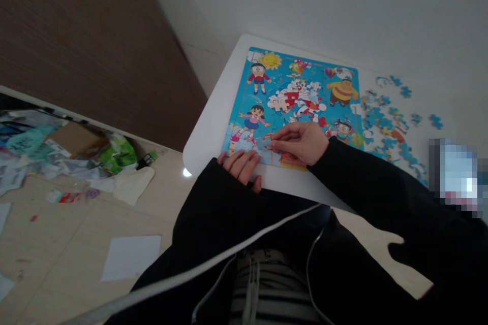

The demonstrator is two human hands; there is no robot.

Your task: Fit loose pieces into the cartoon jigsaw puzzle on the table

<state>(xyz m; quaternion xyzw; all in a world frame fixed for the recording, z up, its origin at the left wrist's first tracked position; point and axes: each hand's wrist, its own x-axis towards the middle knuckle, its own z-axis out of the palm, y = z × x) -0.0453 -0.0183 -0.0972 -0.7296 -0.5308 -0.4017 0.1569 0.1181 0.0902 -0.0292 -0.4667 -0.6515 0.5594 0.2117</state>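
A cartoon jigsaw puzzle [240, 94] in a blue frame lies on a white table, with figures, a sun and balloons on it. Over its lower middle, my right hand [301, 142] pinches a small puzzle piece [268, 138] between thumb and fingers; the fingers partly cover the piece. My left hand [241, 165] rests on the puzzle's lower left edge, fingers apart and laid flat, holding nothing. Whether the pinched piece touches the board I cannot tell.
Several loose puzzle pieces [385, 122] are scattered on the table right of the board. Beyond them is a blurred-out bright object [459, 172]. The white table [213, 117] meets a wall. A white cord [213, 265] crosses my lap. Bags and a cardboard box [76, 139] lie on the floor at left.
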